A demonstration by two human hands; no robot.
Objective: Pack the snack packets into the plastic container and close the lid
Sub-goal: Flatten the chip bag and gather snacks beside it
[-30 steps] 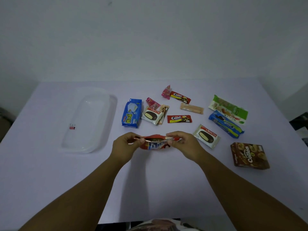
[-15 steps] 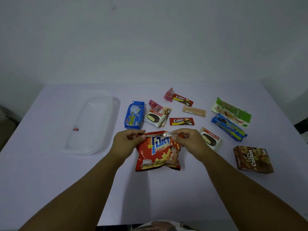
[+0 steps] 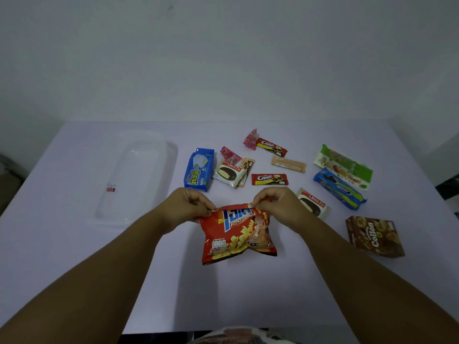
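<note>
Packing not yet begun: left hand (image 3: 185, 208) and right hand (image 3: 274, 204) pinch the top seam of the red potato-snack bag (image 3: 237, 234) near the table's (image 3: 62, 256) front-centre; next, carry it to the plastic container (image 3: 139, 175) at left.

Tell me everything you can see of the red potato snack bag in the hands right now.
The red potato snack bag is a glossy, puffed foil pouch with blue lettering, "POTATO SNACK" and yellow snack pictures. Its front faces the camera, top edge up and crumpled. The left hand and right hand each pinch a top corner. Its lower edge is near the pale table; contact is unclear.
</note>
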